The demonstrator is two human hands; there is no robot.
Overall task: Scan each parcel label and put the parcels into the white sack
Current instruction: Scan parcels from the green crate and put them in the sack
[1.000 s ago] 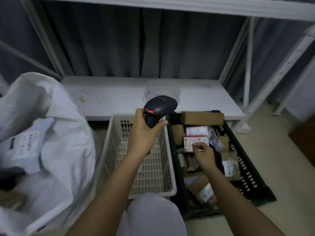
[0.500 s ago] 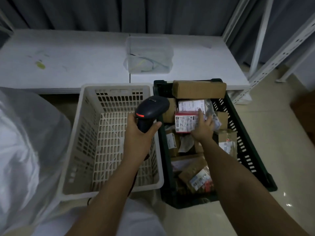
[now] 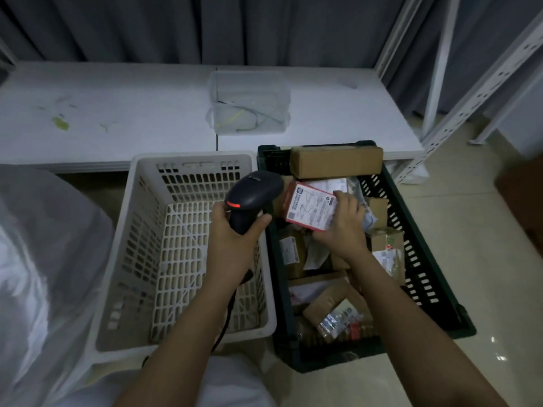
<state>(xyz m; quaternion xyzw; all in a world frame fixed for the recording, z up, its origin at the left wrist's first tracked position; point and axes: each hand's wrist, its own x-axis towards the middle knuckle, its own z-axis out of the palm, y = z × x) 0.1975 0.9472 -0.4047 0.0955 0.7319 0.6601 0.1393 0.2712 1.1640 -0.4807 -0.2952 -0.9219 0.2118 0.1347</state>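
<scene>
My left hand (image 3: 232, 230) grips a black barcode scanner (image 3: 252, 196) with a red stripe, its head pointing right. My right hand (image 3: 342, 227) holds a small red-edged parcel with a white label (image 3: 310, 207), tilted up just right of the scanner, above the dark green crate (image 3: 423, 277). Several brown parcels lie in that crate, among them a long cardboard box (image 3: 335, 161) at the far end and a taped one (image 3: 338, 314) near me. The white sack (image 3: 44, 259) bulges at the left edge.
A white slotted basket (image 3: 141, 230) stands between the sack and the green crate. A low white shelf board (image 3: 117, 113) behind carries a clear plastic tub (image 3: 249, 102). White shelf uprights (image 3: 482, 92) rise at the right over a pale tiled floor (image 3: 484, 245).
My right hand has closed on the red-edged parcel, lifted it out of the pile and tilted it toward the scanner. The view has dropped, so the sack shows less.
</scene>
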